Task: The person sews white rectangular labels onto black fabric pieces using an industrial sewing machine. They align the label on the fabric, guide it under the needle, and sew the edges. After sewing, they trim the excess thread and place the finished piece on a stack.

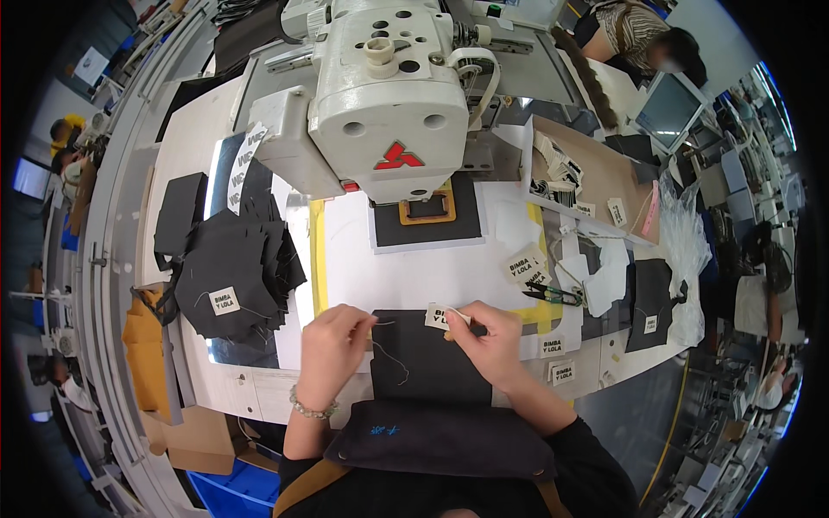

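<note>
My left hand (pixel 341 341) is pinched at the left edge of a black fabric piece (pixel 427 363), with a thin pale thread (pixel 398 363) trailing from near its fingertips over the fabric. My right hand (pixel 488 345) grips a small white label with dark lettering (pixel 439 314) above the same piece, thumb on the label. Beyond them, under the sewing machine head (pixel 389 121), an orange frame (pixel 446 217) sits on a dark panel. Loose white labels (pixel 522 265) and black-handled snips (pixel 553 293) lie to the right of my right hand.
A stack of black cut pieces (pixel 224 259) lies left, beside a yellow-orange piece (pixel 145 345). At right are a shallow box (pixel 535 186) of labels, a plastic bag (pixel 686 268) and a monitor (pixel 665 108). A co-worker (pixel 630 34) is at the upper right.
</note>
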`<state>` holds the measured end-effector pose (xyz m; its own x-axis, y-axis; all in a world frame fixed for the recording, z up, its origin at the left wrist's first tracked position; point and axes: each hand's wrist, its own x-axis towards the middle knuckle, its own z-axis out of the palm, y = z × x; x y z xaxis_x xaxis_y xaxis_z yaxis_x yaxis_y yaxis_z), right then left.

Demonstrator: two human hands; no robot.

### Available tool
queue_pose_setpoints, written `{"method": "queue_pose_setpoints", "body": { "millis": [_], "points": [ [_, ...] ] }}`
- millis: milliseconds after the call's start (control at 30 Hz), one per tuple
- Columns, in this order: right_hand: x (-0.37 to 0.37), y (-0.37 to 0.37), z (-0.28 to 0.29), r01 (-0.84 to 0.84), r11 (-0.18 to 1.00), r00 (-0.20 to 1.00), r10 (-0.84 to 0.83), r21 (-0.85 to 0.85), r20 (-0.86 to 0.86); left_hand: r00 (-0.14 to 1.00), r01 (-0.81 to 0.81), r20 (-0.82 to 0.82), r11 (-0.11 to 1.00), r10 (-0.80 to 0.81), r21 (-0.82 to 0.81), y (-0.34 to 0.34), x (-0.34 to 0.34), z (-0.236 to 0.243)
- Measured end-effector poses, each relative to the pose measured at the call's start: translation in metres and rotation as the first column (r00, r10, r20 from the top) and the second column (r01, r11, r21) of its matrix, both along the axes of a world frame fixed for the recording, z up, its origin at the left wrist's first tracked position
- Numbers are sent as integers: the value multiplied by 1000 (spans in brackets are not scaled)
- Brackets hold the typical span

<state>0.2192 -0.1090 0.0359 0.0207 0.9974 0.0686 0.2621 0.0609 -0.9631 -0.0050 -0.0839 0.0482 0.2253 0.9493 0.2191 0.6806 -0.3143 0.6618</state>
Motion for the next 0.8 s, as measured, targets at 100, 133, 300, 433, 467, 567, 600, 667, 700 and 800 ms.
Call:
{"method": "queue_pose_setpoints", "body": {
  "millis": [100, 133, 300, 433, 467, 567, 600, 667, 700, 800],
  "points": [
    [-1, 0, -2, 2, 999, 1000, -2, 33, -4, 921, -76, -384, 997, 65, -15, 1, -31, -3],
    [-3, 0, -3, 9, 998, 1000, -8, 62, -11, 885, -70, -457, 995, 92, 66, 2, -34, -3],
    [-9, 0, -4, -11, 997, 1000, 11, 83, -3, 953, -54, -283, 982, 105, 184, 5, -15, 14],
    [-10, 0, 0, -31, 994, 999, 28, 100, 41, 997, 76, 13, 978, -80, 193, -2, 15, 16],
    [-11, 0, 1, -39, 994, 998, 33, 105, 56, 996, 79, 20, 975, -86, 209, -2, 20, 15],
    [-12, 0, 4, -37, 993, 999, 33, 110, 42, 993, 92, 48, 963, -108, 253, 0, 31, 6],
    [-12, -1, 3, -33, 993, 998, 28, 115, 47, 992, 91, 61, 960, -111, 264, 0, 34, 2],
    [-11, -1, 0, -28, 992, 998, 21, 125, 56, 991, 95, 70, 961, -117, 259, 1, 35, 1],
    [-11, -1, 0, -24, 991, 998, 15, 129, 68, 991, 100, 65, 965, -119, 244, 2, 36, 2],
    [-11, -1, 0, -13, 993, 997, 3, 120, 84, 993, 105, 23, 973, -112, 204, 4, 32, 2]
  ]
}}
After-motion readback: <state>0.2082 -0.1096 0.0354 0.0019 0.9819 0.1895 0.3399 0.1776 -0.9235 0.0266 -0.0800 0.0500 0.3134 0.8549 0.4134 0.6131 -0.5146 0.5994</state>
